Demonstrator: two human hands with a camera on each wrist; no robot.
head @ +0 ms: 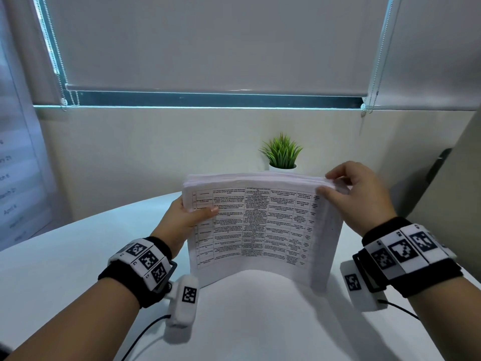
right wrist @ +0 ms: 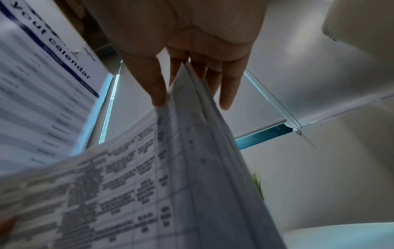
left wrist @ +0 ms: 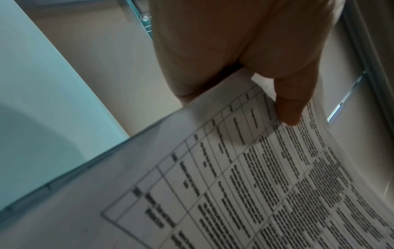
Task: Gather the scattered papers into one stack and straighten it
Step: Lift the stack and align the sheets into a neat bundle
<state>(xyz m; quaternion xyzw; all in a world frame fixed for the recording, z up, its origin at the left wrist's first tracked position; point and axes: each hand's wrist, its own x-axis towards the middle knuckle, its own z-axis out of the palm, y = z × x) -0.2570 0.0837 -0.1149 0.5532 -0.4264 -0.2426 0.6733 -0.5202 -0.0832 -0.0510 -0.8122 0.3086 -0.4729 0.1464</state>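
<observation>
A stack of white printed papers with a table of text on its front sheet stands upright on its lower edge on the white table, bowed toward me. My left hand grips its left edge, thumb on the front sheet. My right hand pinches its upper right corner, thumb in front and fingers behind. In the left wrist view the left thumb presses the printed sheet of the stack. The right wrist view looks along the right edge of the stack, held between thumb and fingers.
A small potted green plant stands behind the stack near the wall. A window with a lowered roller blind fills the back. A wall calendar hangs at the left. Cables trail from both wrist cameras over the table's near part.
</observation>
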